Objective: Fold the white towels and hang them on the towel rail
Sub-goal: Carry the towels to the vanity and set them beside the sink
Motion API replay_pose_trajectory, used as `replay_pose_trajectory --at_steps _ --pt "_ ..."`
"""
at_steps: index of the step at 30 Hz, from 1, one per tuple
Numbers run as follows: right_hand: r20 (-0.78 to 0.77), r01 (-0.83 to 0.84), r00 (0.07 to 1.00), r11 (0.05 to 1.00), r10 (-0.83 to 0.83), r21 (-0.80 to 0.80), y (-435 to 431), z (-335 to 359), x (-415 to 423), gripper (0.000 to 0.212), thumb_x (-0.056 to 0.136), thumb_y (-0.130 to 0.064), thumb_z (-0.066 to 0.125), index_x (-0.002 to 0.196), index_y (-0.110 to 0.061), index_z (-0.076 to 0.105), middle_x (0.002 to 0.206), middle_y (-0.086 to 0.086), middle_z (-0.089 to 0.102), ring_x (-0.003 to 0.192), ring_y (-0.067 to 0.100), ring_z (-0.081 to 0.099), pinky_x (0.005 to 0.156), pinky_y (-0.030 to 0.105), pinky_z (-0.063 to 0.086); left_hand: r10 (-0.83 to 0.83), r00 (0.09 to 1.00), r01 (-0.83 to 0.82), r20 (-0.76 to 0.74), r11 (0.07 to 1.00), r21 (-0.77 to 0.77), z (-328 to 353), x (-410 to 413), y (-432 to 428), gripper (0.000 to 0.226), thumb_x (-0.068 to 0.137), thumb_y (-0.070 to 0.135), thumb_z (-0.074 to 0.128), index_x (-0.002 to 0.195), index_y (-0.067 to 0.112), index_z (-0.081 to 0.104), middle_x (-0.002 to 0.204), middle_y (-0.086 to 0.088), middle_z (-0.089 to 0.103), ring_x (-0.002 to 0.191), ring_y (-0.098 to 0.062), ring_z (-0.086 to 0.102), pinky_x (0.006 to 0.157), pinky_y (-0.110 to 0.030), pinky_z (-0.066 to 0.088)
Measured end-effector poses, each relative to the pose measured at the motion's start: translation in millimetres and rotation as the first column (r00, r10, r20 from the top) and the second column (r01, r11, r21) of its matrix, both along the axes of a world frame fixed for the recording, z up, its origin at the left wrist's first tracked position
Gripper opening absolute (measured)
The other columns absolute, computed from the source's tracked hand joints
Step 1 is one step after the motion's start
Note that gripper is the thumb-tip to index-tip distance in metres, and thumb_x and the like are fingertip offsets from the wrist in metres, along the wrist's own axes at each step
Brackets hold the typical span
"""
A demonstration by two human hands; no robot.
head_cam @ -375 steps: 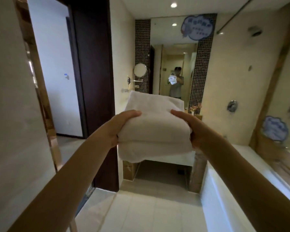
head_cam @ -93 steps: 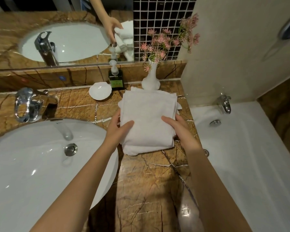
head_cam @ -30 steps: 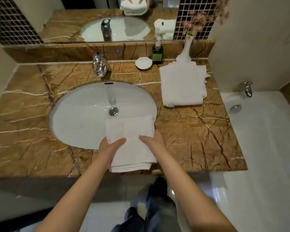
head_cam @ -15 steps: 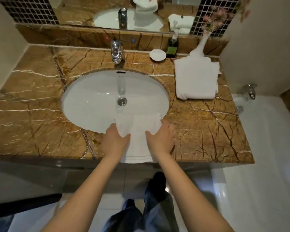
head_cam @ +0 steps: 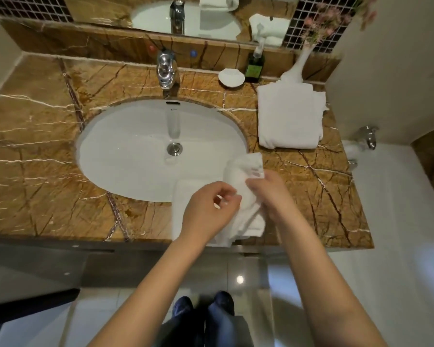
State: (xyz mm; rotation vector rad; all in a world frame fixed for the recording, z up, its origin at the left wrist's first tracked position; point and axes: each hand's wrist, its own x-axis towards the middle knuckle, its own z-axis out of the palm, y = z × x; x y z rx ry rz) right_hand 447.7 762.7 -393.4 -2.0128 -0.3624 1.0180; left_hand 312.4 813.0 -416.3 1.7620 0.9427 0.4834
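Observation:
A small white towel lies on the front edge of the brown marble counter, partly over the sink rim. My right hand grips its top layer and lifts a corner up over the basin edge. My left hand is just left of it, fingers curled and pinching the towel's edge. A larger folded white towel lies flat at the counter's back right. No towel rail is in view.
The white oval sink with a chrome tap fills the counter's middle. A shell dish, a green soap bottle and a white flower vase stand at the back. A bathtub lies to the right.
Both hands were lying on the small folded towel, fingers over its sides; now they have gripped it and the right hand has pulled a layer up and to the right, opening the fold.

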Motion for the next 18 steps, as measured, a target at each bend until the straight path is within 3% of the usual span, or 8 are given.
replay_pose_trajectory --at_steps 3,8,11,14,18 --pt "-0.051 0.045 0.998 0.999 -0.045 0.004 -30 9 44 0.020 0.090 0.000 0.051 0.102 -0.008 0.065 0.089 0.004 0.068 0.070 0.010 0.065 0.056 0.022 0.049 -0.058 0.973 0.093 -0.225 0.985 0.148 -22 11 -8 0.017 0.085 0.032 0.060 0.101 0.029 0.063 0.097 0.013 0.061 0.084 -0.005 0.056 0.072 -0.022 0.045" --pt "0.083 0.069 0.995 0.991 -0.059 -0.118 -60 -30 101 0.017 0.086 -0.006 0.060 0.099 -0.015 0.067 0.104 0.008 0.070 0.093 0.022 0.065 0.083 0.037 0.052 -0.187 0.877 0.319 -0.443 0.916 0.242 -56 32 -33 0.032 0.090 0.032 0.052 0.121 0.022 0.057 0.119 0.003 0.055 0.107 -0.014 0.050 0.082 -0.026 0.044" --pt "0.214 0.011 0.976 0.969 0.043 -0.247 -74 -66 105 0.020 0.086 -0.015 0.063 0.105 -0.012 0.068 0.102 0.004 0.069 0.087 0.019 0.061 0.070 0.029 0.047 -0.125 0.876 0.297 -0.466 0.901 0.317 -64 38 -40 0.030 0.088 0.029 0.055 0.117 0.021 0.059 0.116 0.001 0.055 0.104 -0.018 0.051 0.079 -0.028 0.044" --pt "0.357 0.045 0.933 0.969 0.045 -0.241 -81 -84 96 0.020 0.087 -0.025 0.065 0.105 -0.016 0.067 0.094 0.000 0.065 0.080 0.017 0.057 0.057 0.025 0.036 -0.102 0.872 0.284 -0.479 0.901 0.326 -63 41 -40 0.029 0.086 0.028 0.057 0.114 0.020 0.060 0.114 0.000 0.056 0.103 -0.020 0.051 0.076 -0.030 0.044" --pt "0.602 0.082 0.790 0.953 0.116 -0.291 -78 -84 91 0.035 0.082 -0.027 0.068 0.114 -0.015 0.057 0.110 0.004 0.061 0.095 0.023 0.056 0.069 0.030 0.043 -0.097 0.852 0.272 -0.515 0.922 0.276 -57 49 -37 0.027 0.085 0.026 0.056 0.111 0.022 0.060 0.110 0.002 0.055 0.101 -0.018 0.052 0.073 -0.029 0.045"
